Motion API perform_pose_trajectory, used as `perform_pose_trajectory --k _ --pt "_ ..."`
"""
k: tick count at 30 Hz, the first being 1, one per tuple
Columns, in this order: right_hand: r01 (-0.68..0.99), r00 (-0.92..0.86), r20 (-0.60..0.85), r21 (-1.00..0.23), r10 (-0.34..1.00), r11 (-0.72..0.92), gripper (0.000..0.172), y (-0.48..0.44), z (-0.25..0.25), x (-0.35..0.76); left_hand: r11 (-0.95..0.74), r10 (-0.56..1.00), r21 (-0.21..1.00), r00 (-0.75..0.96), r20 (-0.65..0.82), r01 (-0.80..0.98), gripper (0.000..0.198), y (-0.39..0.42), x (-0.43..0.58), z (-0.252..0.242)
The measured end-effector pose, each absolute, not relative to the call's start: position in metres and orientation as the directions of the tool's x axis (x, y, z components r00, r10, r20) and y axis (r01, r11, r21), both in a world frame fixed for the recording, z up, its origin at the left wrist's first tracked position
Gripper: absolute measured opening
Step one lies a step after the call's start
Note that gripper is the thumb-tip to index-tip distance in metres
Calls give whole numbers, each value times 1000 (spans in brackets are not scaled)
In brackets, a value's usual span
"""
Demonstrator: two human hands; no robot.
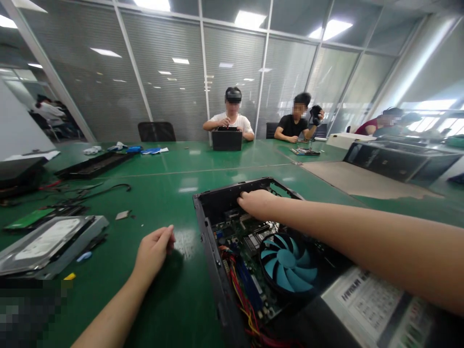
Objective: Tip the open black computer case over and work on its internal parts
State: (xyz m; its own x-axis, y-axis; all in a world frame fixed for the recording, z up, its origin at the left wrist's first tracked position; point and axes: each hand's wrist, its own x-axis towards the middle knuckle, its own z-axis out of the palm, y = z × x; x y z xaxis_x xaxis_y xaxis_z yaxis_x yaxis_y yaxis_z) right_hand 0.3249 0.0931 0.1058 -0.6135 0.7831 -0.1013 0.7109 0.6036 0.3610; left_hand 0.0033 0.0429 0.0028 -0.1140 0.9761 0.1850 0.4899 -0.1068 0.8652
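An open computer case lies on its side in front of me. Inside it are a motherboard, a cooling fan with light blue blades, coloured cables and a labelled power supply. My right hand reaches over the fan to the case's far inner wall. Its fingers are closed there, and whatever they grip is hidden. Left of the case, above the table, my left hand is closed with thumb and fingers together. I cannot make out anything in it.
On the green table, a hard drive, a green circuit board and a black panel lie left. Across sits a person behind a black box. Cardboard and another case are right.
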Motion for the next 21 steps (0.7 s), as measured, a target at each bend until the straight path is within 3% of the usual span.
perform_pose_trajectory --k 5,13,18,21 --pt "714 -625 -43 374 780 592 24 100 105 319 -102 978 851 -105 181 516 45 43 7 5" --pt "738 -624 52 367 779 566 23 88 130 321 -94 980 855 -104 170 509 43 41 10 9" --pt "764 -603 17 298 798 572 13 81 141 318 -82 982 876 -112 153 476 42 42 10 7" --pt "744 -623 16 323 782 585 14 81 139 316 -90 983 879 -101 154 468 41 41 11 8"
